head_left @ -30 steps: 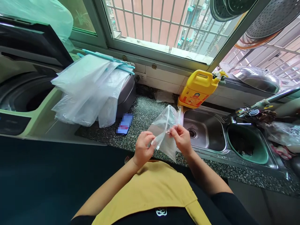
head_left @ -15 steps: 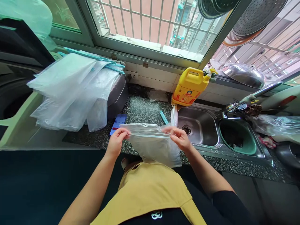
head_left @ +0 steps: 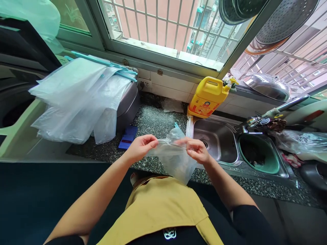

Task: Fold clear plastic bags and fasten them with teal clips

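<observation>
A clear plastic bag [head_left: 178,166] hangs between my hands in front of the counter edge, its body drooping toward my yellow apron. My left hand [head_left: 143,147] is closed in a pinch on the bag's upper left edge. My right hand [head_left: 198,149] grips the upper right edge, its fingertips slightly blurred. Behind the bag, a light-blue strip [head_left: 178,127] on the counter is partly covered. A blue card-like packet [head_left: 128,137] lies on the counter beyond my left hand.
On the left, several clear bags [head_left: 74,98] with light-blue strips drape over a dark grey appliance [head_left: 129,109]. A yellow pump jug [head_left: 207,97] stands behind the steel sink [head_left: 217,139]. A green basin [head_left: 259,156] sits in the right sink bowl, near the faucet [head_left: 255,120].
My left hand has moved right, toward my right hand. The bag's top edge, stretched out before, is now bunched and slack between them. The light-blue strip is more covered.
</observation>
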Motion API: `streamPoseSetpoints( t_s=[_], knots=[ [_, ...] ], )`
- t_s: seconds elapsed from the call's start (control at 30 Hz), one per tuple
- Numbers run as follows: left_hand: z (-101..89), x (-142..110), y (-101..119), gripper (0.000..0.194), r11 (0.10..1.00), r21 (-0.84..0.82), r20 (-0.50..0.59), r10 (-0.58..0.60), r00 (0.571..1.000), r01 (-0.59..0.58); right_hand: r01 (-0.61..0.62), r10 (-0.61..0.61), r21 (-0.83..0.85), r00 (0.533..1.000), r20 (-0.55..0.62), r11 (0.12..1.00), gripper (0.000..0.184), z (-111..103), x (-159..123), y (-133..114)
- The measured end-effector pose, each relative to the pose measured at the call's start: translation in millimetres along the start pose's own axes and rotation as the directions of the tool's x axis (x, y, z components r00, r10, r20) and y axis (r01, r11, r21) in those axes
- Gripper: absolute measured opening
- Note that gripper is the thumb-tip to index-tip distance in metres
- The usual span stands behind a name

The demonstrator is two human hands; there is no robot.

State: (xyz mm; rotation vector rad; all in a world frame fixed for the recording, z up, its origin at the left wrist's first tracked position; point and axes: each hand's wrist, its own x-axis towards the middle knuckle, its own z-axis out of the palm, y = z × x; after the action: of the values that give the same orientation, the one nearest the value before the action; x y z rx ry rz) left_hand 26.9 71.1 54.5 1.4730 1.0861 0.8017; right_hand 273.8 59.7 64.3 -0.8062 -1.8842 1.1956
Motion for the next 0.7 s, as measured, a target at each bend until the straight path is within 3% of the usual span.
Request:
streamPoseSetpoints(
  t_s=[0.1, 0.27, 0.4, 0.47, 0.53, 0.6, 0.63, 0.7],
  knots=[
    [-7.3, -2.4, -9.7, 0.036, 0.995, -0.098, -0.015, -0.025, 1.000, 0.023, 0.021, -0.020, 0.022, 1.000, -0.019, 1.000, 0.037, -3.7, -1.8, 1.8],
    [-12.3, 3.0, -7.5, 0.048, 0.991, -0.132, -0.033, -0.007, 0.999, 0.003, 0.059, -0.064, 0.040, 0.990, 0.128, 0.997, 0.028, -2.8, 7.6, -4.1],
    [3.6, 16.0, -9.1, 0.042, 0.993, -0.116, 0.133, 0.011, 0.991, 0.005, -0.008, 0.009, -0.004, 0.972, 0.236, 1.000, 0.021, 0.3, 14.7, -6.7],
    [9.7, 24.2, -25.2, 0.039, 0.998, -0.052, 0.134, -0.031, 0.991, 0.038, -0.073, 0.074, -0.015, 0.974, 0.212, 0.997, 0.019, 3.3, 14.2, -1.8],
    [8.1, 31.5, -52.7, 0.039, 0.989, 0.133, -0.099, -0.049, 0.994, 0.062, -0.158, 0.162, -0.040, 0.975, 0.150, 0.987, 0.017, 8.3, 11.9, 6.1],
    [-1.0, 35.3, -84.9, 0.040, 0.897, 0.388, -0.372, -0.056, 0.927, 0.210, -0.227, 0.236, -0.090, 0.966, 0.103, 0.970, 0.018, 14.9, 9.5, 13.9],
    [-6.9, 35.7, -99.6, 0.041, 0.851, 0.433, -0.448, -0.084, 0.890, 0.298, -0.243, 0.255, -0.116, 0.962, 0.101, 0.963, 0.018, 18.3, 8.6, 16.6],
    [-17.0, 34.9, -120.5, 0.043, 0.828, 0.429, -0.481, -0.129, 0.867, 0.361, -0.243, 0.260, -0.138, 0.958, 0.124, 0.960, 0.017, 23.8, 8.0, 19.0]
  ],
)
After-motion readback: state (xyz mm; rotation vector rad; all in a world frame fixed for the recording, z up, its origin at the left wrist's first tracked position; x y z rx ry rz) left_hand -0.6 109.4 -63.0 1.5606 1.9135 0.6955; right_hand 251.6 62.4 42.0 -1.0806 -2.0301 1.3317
